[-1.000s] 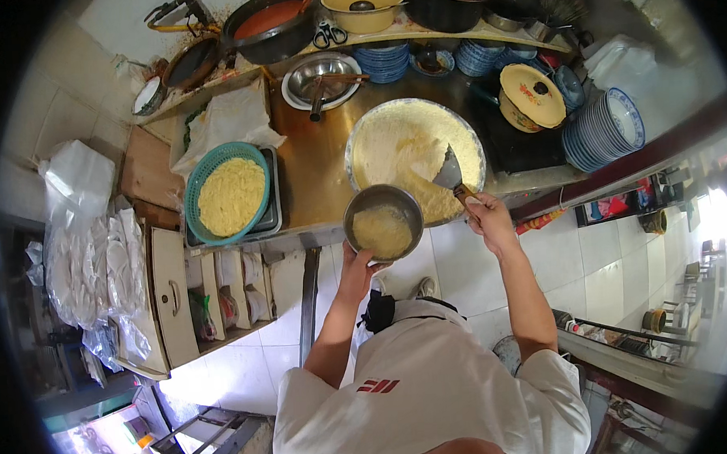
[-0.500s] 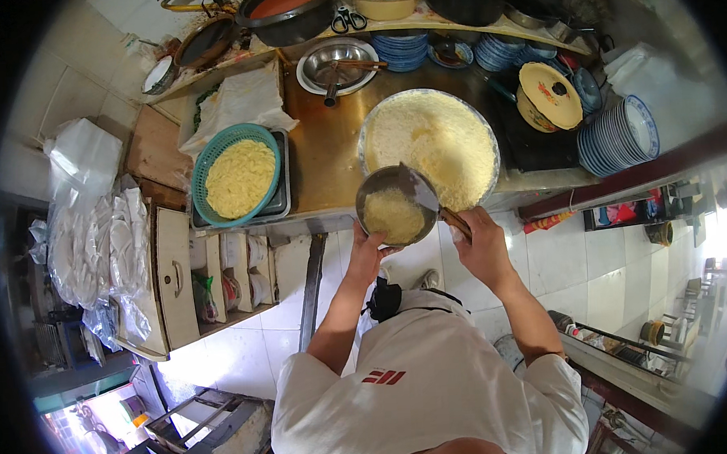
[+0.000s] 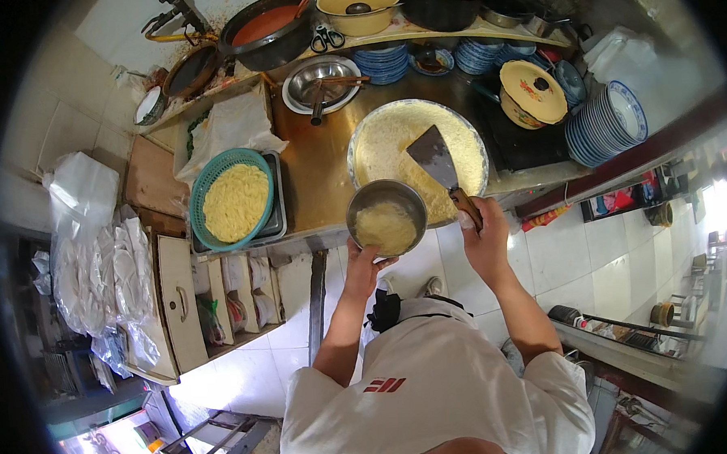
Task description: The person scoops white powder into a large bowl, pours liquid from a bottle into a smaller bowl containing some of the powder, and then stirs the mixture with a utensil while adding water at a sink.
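My left hand (image 3: 363, 269) grips a round metal bowl (image 3: 383, 193) from below, at the counter's front edge. Pale yellow, loose food (image 3: 386, 228) lies in the bowl. A broad-bladed metal spatula (image 3: 433, 157) with a wooden handle is closed in my right hand (image 3: 486, 244). Its blade points away from me over a large white basin (image 3: 353, 146), which holds a pale yellow, crumbly mass (image 3: 388, 137). From this view I cannot tell whether the blade touches the mass. The bowl overlaps the basin's near left rim.
On the left, a teal basket (image 3: 198, 203) of yellow food sits on a tray. Behind are a metal bowl (image 3: 296, 84) with utensils and blue dish stacks (image 3: 381, 66). A lidded yellow pot (image 3: 528, 90) and stacked plates (image 3: 606, 127) stand right. Pots line the back shelf (image 3: 444, 35).
The spatula blade has gone from the bowl's right rim to above the basin, and more of it shows. The bowl has shifted slightly toward me and left in the picture.
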Demonstrator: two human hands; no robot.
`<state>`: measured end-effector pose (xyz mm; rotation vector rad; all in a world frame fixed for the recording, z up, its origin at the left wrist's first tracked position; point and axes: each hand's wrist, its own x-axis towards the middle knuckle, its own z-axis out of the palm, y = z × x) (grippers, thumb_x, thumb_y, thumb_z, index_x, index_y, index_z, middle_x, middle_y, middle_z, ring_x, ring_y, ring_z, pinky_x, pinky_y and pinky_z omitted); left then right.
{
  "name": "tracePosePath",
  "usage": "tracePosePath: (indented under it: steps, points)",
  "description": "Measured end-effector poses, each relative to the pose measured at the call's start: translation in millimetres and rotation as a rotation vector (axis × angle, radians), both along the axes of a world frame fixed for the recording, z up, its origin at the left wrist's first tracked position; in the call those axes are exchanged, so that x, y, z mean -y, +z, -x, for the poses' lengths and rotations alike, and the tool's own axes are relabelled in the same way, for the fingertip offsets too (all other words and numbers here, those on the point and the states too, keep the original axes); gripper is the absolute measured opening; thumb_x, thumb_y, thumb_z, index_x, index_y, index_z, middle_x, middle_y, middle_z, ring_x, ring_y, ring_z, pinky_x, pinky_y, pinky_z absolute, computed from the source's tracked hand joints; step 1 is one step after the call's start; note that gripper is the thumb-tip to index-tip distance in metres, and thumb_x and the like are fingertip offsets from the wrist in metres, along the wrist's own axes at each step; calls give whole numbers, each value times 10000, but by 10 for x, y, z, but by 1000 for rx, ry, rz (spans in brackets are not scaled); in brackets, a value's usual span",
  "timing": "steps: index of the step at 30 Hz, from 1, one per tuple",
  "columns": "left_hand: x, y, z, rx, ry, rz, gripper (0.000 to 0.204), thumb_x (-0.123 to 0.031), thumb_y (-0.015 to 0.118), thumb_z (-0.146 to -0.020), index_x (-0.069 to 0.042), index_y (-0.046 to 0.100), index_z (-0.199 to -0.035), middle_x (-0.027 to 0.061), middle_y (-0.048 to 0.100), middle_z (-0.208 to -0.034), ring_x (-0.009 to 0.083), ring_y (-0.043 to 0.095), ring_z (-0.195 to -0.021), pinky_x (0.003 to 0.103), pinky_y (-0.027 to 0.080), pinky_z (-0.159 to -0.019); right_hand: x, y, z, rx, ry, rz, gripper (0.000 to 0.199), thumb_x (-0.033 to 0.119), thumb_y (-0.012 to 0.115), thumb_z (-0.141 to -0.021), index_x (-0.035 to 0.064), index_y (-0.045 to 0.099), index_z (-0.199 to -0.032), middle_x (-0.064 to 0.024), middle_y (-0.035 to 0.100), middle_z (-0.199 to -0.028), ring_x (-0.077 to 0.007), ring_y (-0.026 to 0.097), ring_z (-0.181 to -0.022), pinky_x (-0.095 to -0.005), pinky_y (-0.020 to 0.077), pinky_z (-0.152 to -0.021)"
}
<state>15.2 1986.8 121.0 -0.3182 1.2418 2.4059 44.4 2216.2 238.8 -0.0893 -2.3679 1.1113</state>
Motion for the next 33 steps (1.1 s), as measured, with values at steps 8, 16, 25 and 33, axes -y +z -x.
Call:
tracePosePath:
  steps: [8, 16, 25, 33]
  points:
    - [-171, 204, 110, 50, -60, 61, 488, -120, 529, -854, -121, 255, -1258, 160, 443, -1244, 329, 562, -1039, 501, 559, -732, 301, -142, 309, -35, -38, -5, 370, -85, 566, -721, -4, 474, -1071, -203, 533, -935, -387, 553, -838, -400, 458, -714]
    - [-155, 281, 192, 8, -162, 93, 516, -110, 526, -849, -108, 224, -1268, 168, 421, -1246, 329, 540, -1058, 496, 559, -733, 495, -97, 93, 211, -96, -184, 541, -151, 525, -632, 13, 458, -1143, -217, 489, -1032, -413, 548, -856, -455, 469, -686]
    - [-233, 213, 92, 47, -349, 93, 511, -95, 520, -838, -116, 234, -1261, 160, 418, -1255, 325, 542, -1063, 488, 551, -740, 649, -144, -308, 205, -258, -360, 481, -72, 535, -680, 69, 522, -1140, -133, 537, -936, -342, 594, -787, -407, 501, -661]
    - [-503, 461, -326, 13, -570, 58, 505, -49, 519, -796, -85, 256, -1227, 160, 454, -1194, 312, 571, -1000, 451, 572, -707, 575, 28, -1101, 246, -458, -249, 471, -73, 552, -676, 88, 542, -1118, -124, 527, -940, -320, 581, -847, -399, 498, -683]
